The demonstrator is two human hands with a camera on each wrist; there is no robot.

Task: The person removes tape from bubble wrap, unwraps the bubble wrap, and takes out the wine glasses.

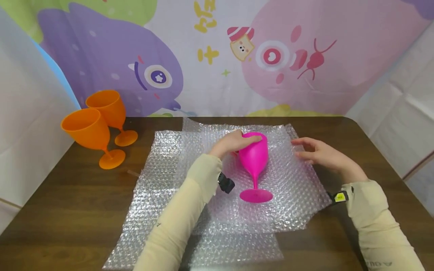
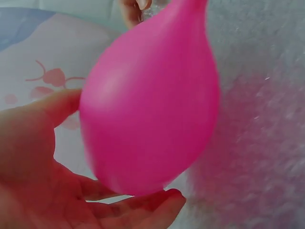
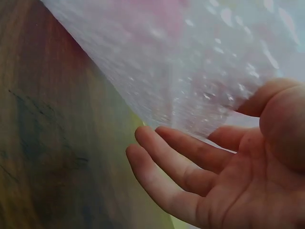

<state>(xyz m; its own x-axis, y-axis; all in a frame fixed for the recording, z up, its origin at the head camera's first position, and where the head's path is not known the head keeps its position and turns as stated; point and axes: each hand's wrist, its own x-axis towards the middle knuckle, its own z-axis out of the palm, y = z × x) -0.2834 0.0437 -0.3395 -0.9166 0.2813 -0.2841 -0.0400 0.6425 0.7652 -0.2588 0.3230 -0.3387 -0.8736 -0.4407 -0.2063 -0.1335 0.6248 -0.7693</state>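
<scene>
A bright pink plastic goblet (image 1: 254,160) lies on its side over the bubble wrap (image 1: 288,203), its round foot towards me and its mouth pointing away. My left hand (image 1: 233,142) grips the bowl near the rim; in the left wrist view the thumb is on one side of the pink bowl (image 2: 152,105) and the fingers curl at the rim. At the right edge of the wrap, my right hand (image 1: 320,152) pinches the sheet. The right wrist view has the thumb above the lifted bubble wrap (image 3: 143,71) and a finger beneath, the other fingers spread.
Two orange goblets (image 1: 88,130) stand upright at the left on the dark wooden table (image 1: 51,210). Another bubble wrap sheet (image 1: 145,210) lies underneath, reaching further left and forward. A cartoon-printed cloth (image 1: 217,90) hangs behind the table, with pale panels at both sides.
</scene>
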